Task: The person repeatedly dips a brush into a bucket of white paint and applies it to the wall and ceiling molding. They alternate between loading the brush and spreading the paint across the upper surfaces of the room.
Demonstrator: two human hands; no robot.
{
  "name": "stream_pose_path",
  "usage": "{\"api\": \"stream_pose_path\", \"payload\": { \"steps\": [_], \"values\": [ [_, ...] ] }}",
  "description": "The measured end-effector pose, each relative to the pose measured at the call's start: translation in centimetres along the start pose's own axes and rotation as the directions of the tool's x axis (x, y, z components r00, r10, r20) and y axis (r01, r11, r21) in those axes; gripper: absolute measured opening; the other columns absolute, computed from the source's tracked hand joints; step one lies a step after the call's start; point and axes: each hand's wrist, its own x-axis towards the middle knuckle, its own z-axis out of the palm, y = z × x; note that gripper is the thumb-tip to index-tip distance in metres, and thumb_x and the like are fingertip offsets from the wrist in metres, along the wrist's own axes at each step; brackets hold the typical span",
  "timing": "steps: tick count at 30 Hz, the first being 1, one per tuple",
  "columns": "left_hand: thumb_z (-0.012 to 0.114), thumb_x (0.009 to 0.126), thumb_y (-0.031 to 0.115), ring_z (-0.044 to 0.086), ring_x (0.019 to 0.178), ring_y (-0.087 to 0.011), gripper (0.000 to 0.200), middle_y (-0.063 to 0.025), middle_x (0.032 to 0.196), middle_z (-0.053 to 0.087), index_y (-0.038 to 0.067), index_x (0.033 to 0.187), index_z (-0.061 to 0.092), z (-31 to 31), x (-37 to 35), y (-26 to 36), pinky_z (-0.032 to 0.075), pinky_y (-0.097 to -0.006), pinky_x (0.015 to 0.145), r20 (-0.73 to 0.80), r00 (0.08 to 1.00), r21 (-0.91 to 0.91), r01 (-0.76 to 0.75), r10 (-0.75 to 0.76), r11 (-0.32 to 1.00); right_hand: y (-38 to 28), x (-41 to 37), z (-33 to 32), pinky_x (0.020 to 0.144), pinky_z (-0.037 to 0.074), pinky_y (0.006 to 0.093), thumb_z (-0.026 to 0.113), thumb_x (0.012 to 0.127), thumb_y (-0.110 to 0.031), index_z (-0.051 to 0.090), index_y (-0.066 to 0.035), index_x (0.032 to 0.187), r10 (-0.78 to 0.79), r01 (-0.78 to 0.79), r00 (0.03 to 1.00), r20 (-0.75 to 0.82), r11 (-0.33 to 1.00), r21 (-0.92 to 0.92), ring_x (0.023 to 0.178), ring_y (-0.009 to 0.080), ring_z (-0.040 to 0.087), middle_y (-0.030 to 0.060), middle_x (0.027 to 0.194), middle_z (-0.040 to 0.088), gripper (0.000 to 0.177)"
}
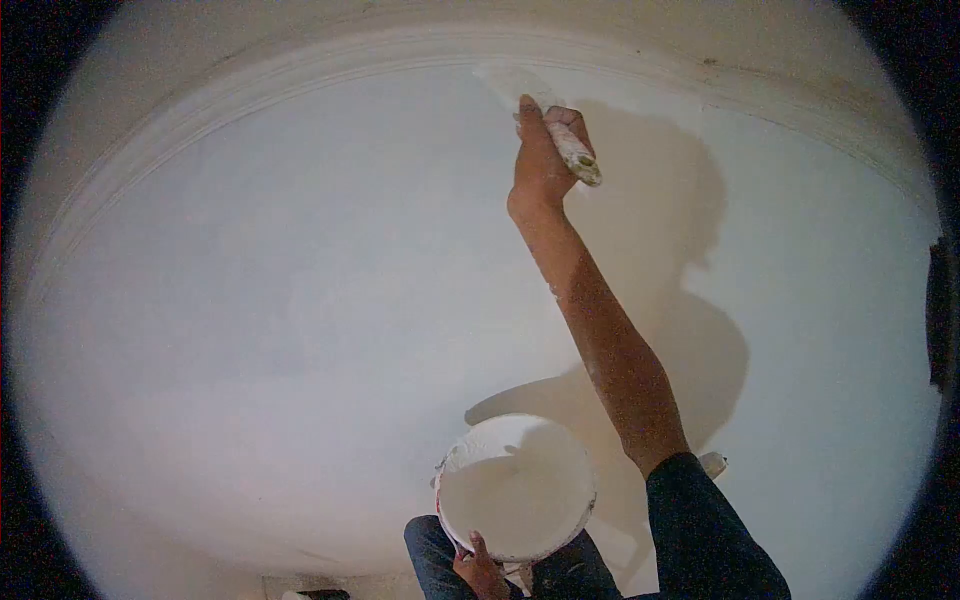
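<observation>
My right hand [545,155] is raised high, its fingers wrapped around the pale, stained handle of a paintbrush [578,158]. The brush's whitish head rests against the top of the white wall [330,260], just under the moulding, and is hard to tell from the wall. Low in the view, my left hand [482,572] grips the near edge of a round white bucket [516,490], thumb over the rim. Pale paint lies inside the bucket, partly in shadow. The bucket is in front of my knees.
A curved white moulding [420,55] runs along the top of the wall. A dark object [937,315] stands at the right edge. Behind my right arm a small pale object [713,465] shows in part. Dark and white items [322,594] lie at the bottom left.
</observation>
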Motion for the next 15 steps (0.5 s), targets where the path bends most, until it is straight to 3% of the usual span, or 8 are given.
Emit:
{"api": "stream_pose_path", "payload": {
  "steps": [4,7,10,12,13,15],
  "values": [
    [0.065,0.08,0.045,0.032,0.042,-0.0079,0.046,0.0027,0.053,0.043,0.001,0.073,0.054,0.2,-0.9,2.8,0.027,-0.0261,0.038,-0.062,0.998,-0.06,-0.022,0.019,0.998,0.0,0.7,-1.0,0.063,0.046,0.0262,0.066,0.077,0.0,0.041,-0.009,0.071,0.066,-0.066,0.998,-0.022,0.998,0.003,0.066,0.0121,0.05,0.0015,0.074,0.05,0.027],
    [0.066,0.079,0.043,0.033,0.041,-0.0079,0.044,0.0028,0.052,0.041,0.004,0.067,0.051,0.2,-1.1,3.9,0.027,-0.0261,0.039,-0.039,0.997,-0.016,0.071,-0.072,0.997,0.4,0.3,-2.0,0.063,0.045,0.0263,0.066,0.077,-0.001,0.042,-0.01,0.071,0.05,-0.049,0.999,0.007,0.998,-0.041,0.068,0.0125,0.052,0.0014,0.074,0.05,0.027],
    [0.066,0.08,0.043,0.031,0.04,-0.0068,0.045,0.0038,0.051,0.04,0.004,0.062,0.051,0.3,-1.4,4.8,0.027,-0.0258,0.038,-0.034,0.998,-0.145,0.051,-0.056,0.988,0.6,-0.6,-2.6,0.063,0.046,0.0265,0.067,0.077,-0.002,0.043,-0.009,0.072,0.054,-0.053,0.998,0.02,0.997,-0.05,0.07,0.0127,0.054,0.0019,0.075,0.051,0.026],
    [0.074,0.073,0.037,0.041,0.045,-0.0118,0.043,-0.0003,0.055,0.047,0.002,0.061,0.052,0.2,-0.9,4.2,0.035,-0.0292,0.041,-0.038,0.966,-0.177,0.245,-0.255,0.953,-0.5,-1.0,-3.0,0.064,0.046,0.0266,0.068,0.077,-0.003,0.044,-0.009,0.073,0.066,-0.065,0.998,0.014,0.996,-0.058,0.071,0.0127,0.055,0.0023,0.077,0.052,0.025],
    [0.074,0.073,0.037,0.041,0.045,-0.0118,0.043,-0.0003,0.055,0.047,0.002,0.061,0.052,0.3,-1.3,4.6,0.035,-0.0292,0.041,-0.041,0.965,-0.174,0.248,-0.259,0.953,-1.5,-1.1,-3.4,0.066,0.047,0.0272,0.067,0.078,-0.003,0.044,-0.009,0.075,0.099,-0.1,0.995,0.021,0.994,0.039,0.072,0.0129,0.055,0.0026,0.078,0.053,0.024],
    [0.07,0.077,0.036,0.055,0.09,-0.0253,0.056,-0.0194,0.103,0.057,-0.004,0.111,0.051,1.0,-2.8,8.3,0.046,-0.0368,0.076,-0.087,0.946,-0.282,0.276,-0.311,0.919,-2.8,-1.9,-5.8,0.069,0.048,0.0278,0.067,0.078,-0.004,0.044,-0.009,0.076,0.141,-0.143,0.99,0.026,0.982,0.126,0.074,0.0131,0.056,0.0029,0.08,0.053,0.023]
  ]
}}
